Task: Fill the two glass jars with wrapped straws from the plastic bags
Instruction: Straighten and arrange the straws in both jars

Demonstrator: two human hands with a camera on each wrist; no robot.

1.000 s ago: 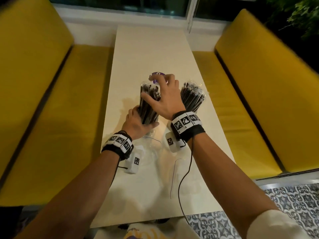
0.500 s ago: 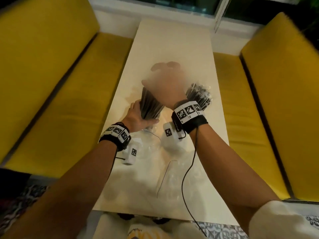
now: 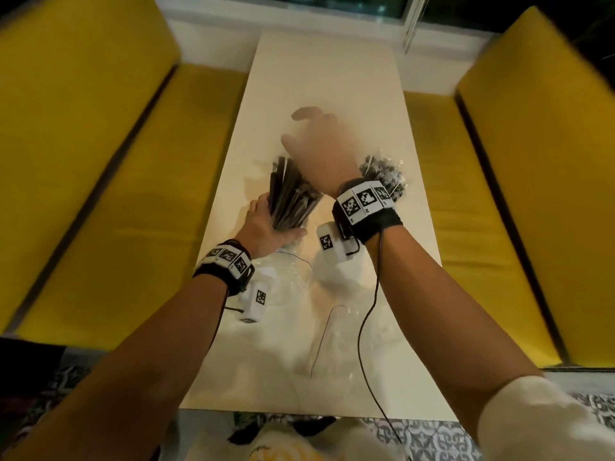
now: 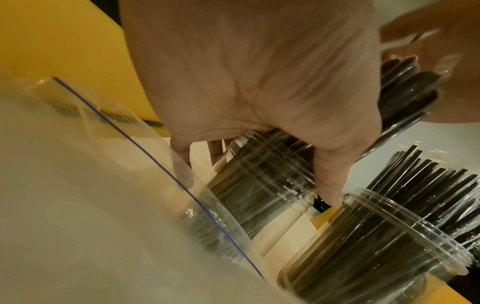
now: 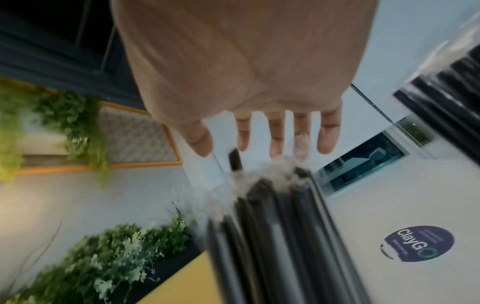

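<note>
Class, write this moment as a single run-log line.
left hand: grips left jar | right hand: open above its straws | right jar: full | bag: on table

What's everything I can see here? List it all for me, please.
glass jars: two, clear, side by side mid-table, both packed with straws
wrapped straws: two bunches, black in clear wrap, standing in the jars
plastic bags: clear, empty, on the table's near part; count unclear
table: one, cream, between the benches
benches: two, yellow, either side of the table
round sticker: one, dark blue, on the table
left hand: grips the left jar
right hand: blurred, fingers spread above the left bunch, holding nothing
</note>
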